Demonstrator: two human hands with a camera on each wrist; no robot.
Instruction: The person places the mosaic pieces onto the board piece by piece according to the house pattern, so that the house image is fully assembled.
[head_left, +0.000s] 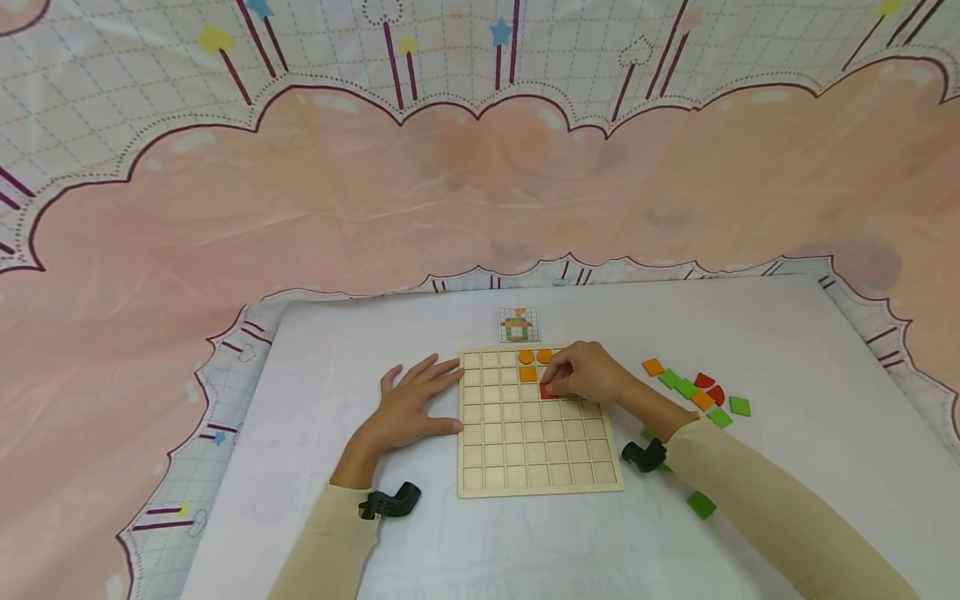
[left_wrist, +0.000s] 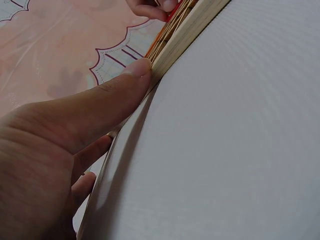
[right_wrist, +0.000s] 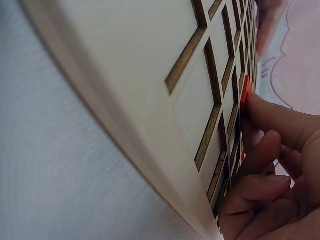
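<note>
A wooden grid board (head_left: 513, 432) lies flat on the white table. My right hand (head_left: 588, 372) reaches over its upper part, thumb and fingers pinching a red tile (head_left: 549, 391) at one of the cells. In the right wrist view the thumb tip meets the edge of that red tile (right_wrist: 244, 96), and the other fingers curl beneath. My left hand (head_left: 412, 400) is spread at the board's left edge, thumb and fingertips against the frame. Two round orange pieces (head_left: 527, 357) and a square orange tile (head_left: 528, 374) sit in cells beside the right hand.
Behind the board lies a small pattern card (head_left: 519, 325) with a coloured figure. Right of the board are scattered green tiles (head_left: 686, 387), orange tiles (head_left: 653, 367) and red rounded pieces (head_left: 716, 395). One green tile (head_left: 702, 505) lies nearer, beside the right sleeve.
</note>
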